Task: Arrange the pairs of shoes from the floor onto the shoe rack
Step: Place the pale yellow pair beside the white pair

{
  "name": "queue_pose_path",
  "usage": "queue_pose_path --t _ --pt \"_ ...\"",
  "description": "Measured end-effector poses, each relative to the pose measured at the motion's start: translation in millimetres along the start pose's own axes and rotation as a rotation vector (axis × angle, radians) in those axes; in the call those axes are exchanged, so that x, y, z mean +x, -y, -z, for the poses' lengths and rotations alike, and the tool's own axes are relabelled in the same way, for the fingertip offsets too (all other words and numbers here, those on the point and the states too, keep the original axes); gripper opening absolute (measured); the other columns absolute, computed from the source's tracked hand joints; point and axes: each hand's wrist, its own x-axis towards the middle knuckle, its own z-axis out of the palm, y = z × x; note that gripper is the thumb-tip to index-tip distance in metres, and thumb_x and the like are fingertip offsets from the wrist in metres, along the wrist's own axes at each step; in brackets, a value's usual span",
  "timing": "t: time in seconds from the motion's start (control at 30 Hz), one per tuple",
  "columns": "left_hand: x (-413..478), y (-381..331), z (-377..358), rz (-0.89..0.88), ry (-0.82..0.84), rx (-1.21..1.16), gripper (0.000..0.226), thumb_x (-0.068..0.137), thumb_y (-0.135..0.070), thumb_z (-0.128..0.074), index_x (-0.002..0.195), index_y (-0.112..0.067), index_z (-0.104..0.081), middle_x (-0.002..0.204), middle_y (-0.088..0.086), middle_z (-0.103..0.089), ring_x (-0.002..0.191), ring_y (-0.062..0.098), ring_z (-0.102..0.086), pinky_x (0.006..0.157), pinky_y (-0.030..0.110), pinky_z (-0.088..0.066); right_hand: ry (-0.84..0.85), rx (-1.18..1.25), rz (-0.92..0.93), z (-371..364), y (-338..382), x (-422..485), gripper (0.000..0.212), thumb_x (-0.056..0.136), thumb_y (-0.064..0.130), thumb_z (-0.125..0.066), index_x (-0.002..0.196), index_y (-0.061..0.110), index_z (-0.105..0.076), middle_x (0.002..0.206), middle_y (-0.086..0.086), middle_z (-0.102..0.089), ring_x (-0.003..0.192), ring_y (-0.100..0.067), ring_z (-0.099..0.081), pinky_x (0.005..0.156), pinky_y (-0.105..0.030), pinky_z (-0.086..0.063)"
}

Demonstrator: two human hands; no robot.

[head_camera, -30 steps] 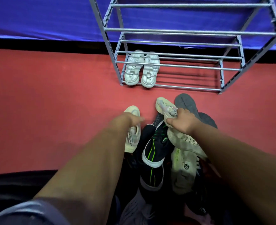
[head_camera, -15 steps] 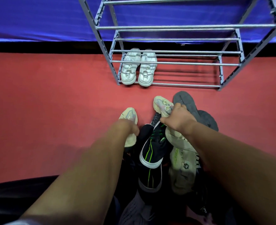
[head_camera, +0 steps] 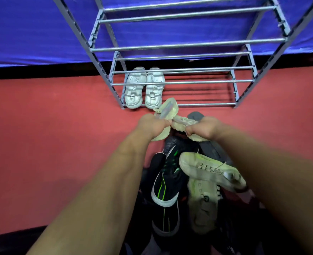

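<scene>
My left hand grips one cream sneaker, lifted with its toe pointing toward the rack. My right hand grips the matching cream sneaker, held just beside the first, above the pile. The metal shoe rack stands ahead against a blue cloth. A white pair of shoes sits at the left end of its bottom shelf.
A pile of shoes lies on the red floor between my arms: a black sneaker with green stripes, pale green-white sneakers and a grey shoe. The rack's bottom shelf to the right of the white pair holds nothing.
Both hands have lifted the cream sneakers off the floor pile and brought them together, forward toward the rack. The view has moved closer to the rack.
</scene>
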Motion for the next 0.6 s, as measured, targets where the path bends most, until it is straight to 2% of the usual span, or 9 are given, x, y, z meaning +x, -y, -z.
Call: queue_pose_path --t 0.07,0.17,0.27,0.37,0.43,0.5,0.6 --pt "5.9 5.9 -3.7 -0.019 -0.045 -0.084 0.058 0.093 -0.042 -0.077 0.134 -0.005 -0.060 0.117 0.002 -0.060 0.101 0.025 -0.060 0.084 0.033 -0.047 -0.067 0.103 0.004 2.7 -7.8 -0.6 0.037 0.073 0.045 -0.079 0.086 0.011 -0.070 0.081 -0.003 -0.063 0.069 -0.020 -0.060 0.053 -0.029 -0.041" --pt "17.5 9.2 -9.6 -0.052 -0.108 -0.163 0.051 0.092 -0.040 -0.078 0.128 -0.005 -0.068 0.118 0.005 -0.071 0.105 0.026 -0.069 0.089 0.034 -0.053 -0.207 0.204 0.002 6.9 -14.2 2.5 0.043 0.069 0.048 -0.080 0.087 0.010 -0.072 0.080 -0.004 -0.067 0.066 -0.019 -0.063 0.050 -0.028 -0.041" --pt "34.5 -6.5 -24.0 -0.053 -0.099 -0.216 0.045 0.086 -0.040 -0.081 0.117 -0.009 -0.071 0.109 0.003 -0.075 0.101 0.025 -0.073 0.087 0.036 -0.059 -0.377 0.277 0.004 17.6 -25.4 21.1 0.049 0.056 0.052 -0.074 0.080 0.010 -0.073 0.077 -0.006 -0.072 0.066 -0.023 -0.069 0.051 -0.034 -0.053" --pt "54.7 -18.7 -41.3 0.000 -0.022 -0.277 0.070 0.058 -0.045 -0.086 0.115 -0.007 -0.071 0.105 0.006 -0.079 0.092 0.025 -0.078 0.089 0.048 -0.064 -0.481 0.270 0.028 21.8 -51.0 59.5 0.053 0.054 0.057 -0.069 0.076 0.010 -0.071 0.076 -0.009 -0.072 0.069 -0.027 -0.071 0.059 -0.039 -0.060" --pt "70.0 -24.0 -54.4 -0.006 0.017 -0.295 0.073 0.051 -0.046 -0.085 0.112 -0.008 -0.073 0.100 0.005 -0.081 0.087 0.024 -0.080 0.085 0.050 -0.066 -0.512 0.273 0.023 22.5 -69.2 91.5 0.057 0.058 0.061 -0.068 0.084 0.010 -0.069 0.087 -0.014 -0.070 0.081 -0.032 -0.071 0.068 -0.035 -0.058" --pt "82.4 -31.4 -66.0 -0.008 0.016 -0.275 0.061 0.058 -0.041 -0.087 0.109 -0.009 -0.075 0.096 0.004 -0.081 0.084 0.022 -0.079 0.082 0.043 -0.066 -0.527 0.286 0.014 32.3 -65.5 94.8 0.058 0.063 0.058 -0.068 0.091 0.008 -0.067 0.097 -0.014 -0.068 0.091 -0.037 -0.067 0.073 -0.036 -0.052" --pt "101.9 -39.3 -80.1 -0.012 -0.020 -0.251 0.034 0.075 -0.031 -0.086 0.102 -0.012 -0.076 0.095 0.001 -0.079 0.083 0.018 -0.077 0.072 0.030 -0.060 -0.534 0.269 0.010 49.3 -49.4 89.7 0.055 0.080 0.046 -0.072 0.112 0.003 -0.063 0.117 -0.016 -0.055 0.110 -0.036 -0.057 0.098 -0.043 -0.051"
